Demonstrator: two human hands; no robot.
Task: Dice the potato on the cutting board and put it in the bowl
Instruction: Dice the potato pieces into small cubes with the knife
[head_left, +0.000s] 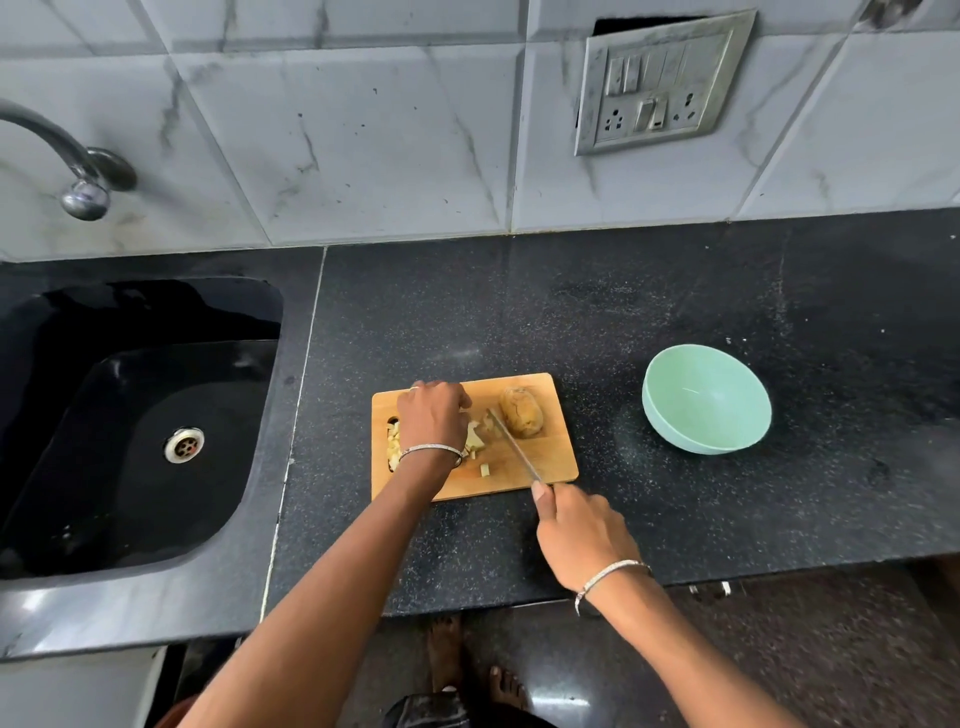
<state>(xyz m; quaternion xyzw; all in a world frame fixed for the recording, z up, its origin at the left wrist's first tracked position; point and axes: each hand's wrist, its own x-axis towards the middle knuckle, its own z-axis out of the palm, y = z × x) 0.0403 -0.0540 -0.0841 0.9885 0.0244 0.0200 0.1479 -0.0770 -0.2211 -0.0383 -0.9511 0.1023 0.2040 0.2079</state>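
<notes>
Wooden board: left hand clasps potato pieces, right hand grips knife, bowl aside.

One cutting board is carrying one unpeeled potato chunk and diced pieces too heaped to count. One knife, one bowl, one left hand and one right hand are showing.

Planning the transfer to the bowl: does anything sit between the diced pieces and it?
Nothing visible on the counter between the cutting board and the bowl. On the board itself, the uncut potato half and the knife lie right of the diced pieces, toward the bowl.
</notes>
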